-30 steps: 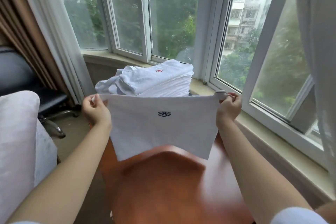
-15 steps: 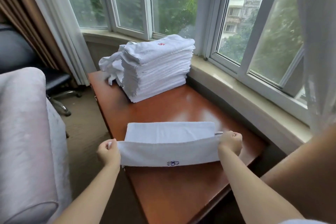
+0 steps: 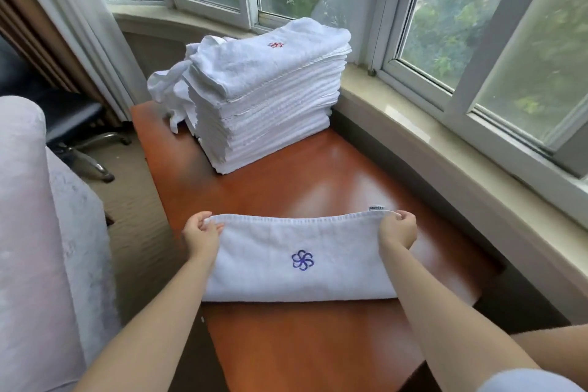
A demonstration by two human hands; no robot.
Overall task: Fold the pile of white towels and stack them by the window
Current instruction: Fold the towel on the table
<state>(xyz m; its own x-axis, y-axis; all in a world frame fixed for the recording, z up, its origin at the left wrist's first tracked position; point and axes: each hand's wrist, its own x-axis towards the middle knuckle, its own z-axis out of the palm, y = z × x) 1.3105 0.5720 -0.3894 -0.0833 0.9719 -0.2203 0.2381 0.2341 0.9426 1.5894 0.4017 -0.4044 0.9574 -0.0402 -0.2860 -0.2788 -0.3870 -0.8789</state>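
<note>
A white towel with a blue flower emblem (image 3: 302, 259) lies folded in half on the reddish wooden table (image 3: 318, 175), emblem facing up. My left hand (image 3: 202, 231) pinches its far left corner. My right hand (image 3: 396, 227) pinches its far right corner, where a small label sticks out. Further back, a tall stack of folded white towels (image 3: 270, 99) stands on the table beside the window sill; its top towel carries a red emblem. A few crumpled white towels (image 3: 168, 86) lie behind the stack on its left.
The beige window sill (image 3: 429, 143) runs along the table's right and far sides under the windows. A pale upholstered seat (image 3: 35, 232) stands to the left. A dark office chair (image 3: 76, 118) with a chrome base sits near the curtains (image 3: 73, 19).
The towel went from hanging stretched in the air to lying on the table. Both hands carried its top edge forward over the lower half, so the blue emblem now faces up.
</note>
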